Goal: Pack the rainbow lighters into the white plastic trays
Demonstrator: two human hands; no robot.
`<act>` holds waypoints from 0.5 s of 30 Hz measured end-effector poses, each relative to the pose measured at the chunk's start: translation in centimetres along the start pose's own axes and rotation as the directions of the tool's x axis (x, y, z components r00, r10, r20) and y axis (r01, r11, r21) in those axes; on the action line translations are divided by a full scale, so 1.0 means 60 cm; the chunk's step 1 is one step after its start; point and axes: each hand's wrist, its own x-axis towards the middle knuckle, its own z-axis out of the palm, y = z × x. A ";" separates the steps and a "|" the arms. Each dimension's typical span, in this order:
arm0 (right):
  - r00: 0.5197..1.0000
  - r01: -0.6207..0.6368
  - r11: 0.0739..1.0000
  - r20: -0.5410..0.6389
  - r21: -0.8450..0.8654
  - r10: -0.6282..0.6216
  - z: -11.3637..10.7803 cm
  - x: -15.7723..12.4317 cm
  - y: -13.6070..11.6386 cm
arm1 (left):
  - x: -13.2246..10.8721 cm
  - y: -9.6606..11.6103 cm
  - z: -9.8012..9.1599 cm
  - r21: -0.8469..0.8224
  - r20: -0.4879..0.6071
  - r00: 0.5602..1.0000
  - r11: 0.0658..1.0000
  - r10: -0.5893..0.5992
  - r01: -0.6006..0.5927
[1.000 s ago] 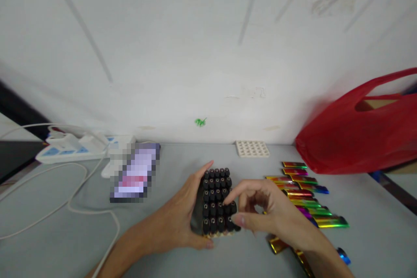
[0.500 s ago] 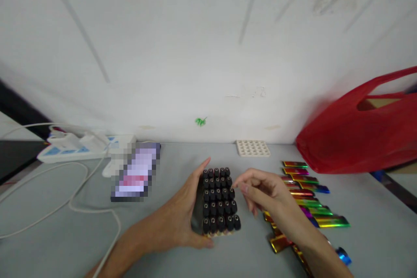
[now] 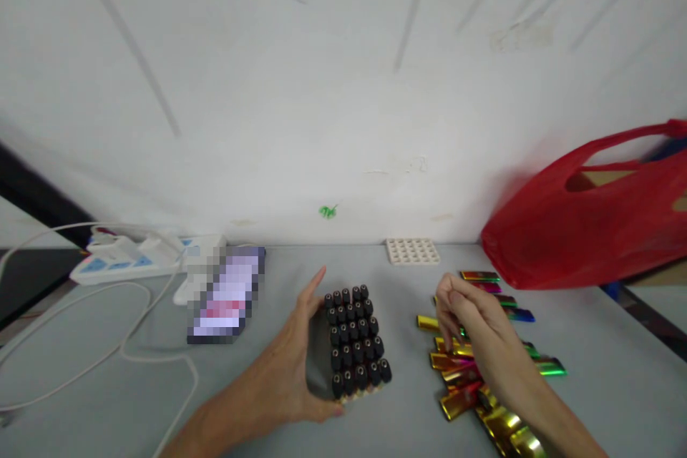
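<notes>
A block of upright black-tipped pieces (image 3: 354,333), each with a small ring-shaped hole on top, stands in rows in a pale rack whose edge (image 3: 361,395) shows at the near side. My left hand (image 3: 293,368) grips the block from the left, thumb at the near end and fingers at the far end. To the right, my right hand (image 3: 475,322) hovers over a pile of shiny metallic-coloured casings (image 3: 462,401), its fingers curled together. Whether anything sits between those fingertips cannot be made out. Part of the pile is hidden under this hand and forearm.
An off-white holed tray (image 3: 412,252) lies by the wall. A red bag (image 3: 585,229) stands at the back right. To the left are a phone (image 3: 228,293) with a blurred screen, a power strip (image 3: 155,250) and loose white cables (image 3: 123,333).
My right hand has moved right, from beside the black-tipped block to above the metallic casings. The block has turned slightly in my left hand, and the camera view has shifted a little.
</notes>
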 end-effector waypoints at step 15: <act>1.000 -0.001 0.883 0.009 -0.470 0.006 0.066 -0.048 -0.021 | 0.034 0.009 0.094 0.187 -0.506 0.861 0.981 0.051 0.052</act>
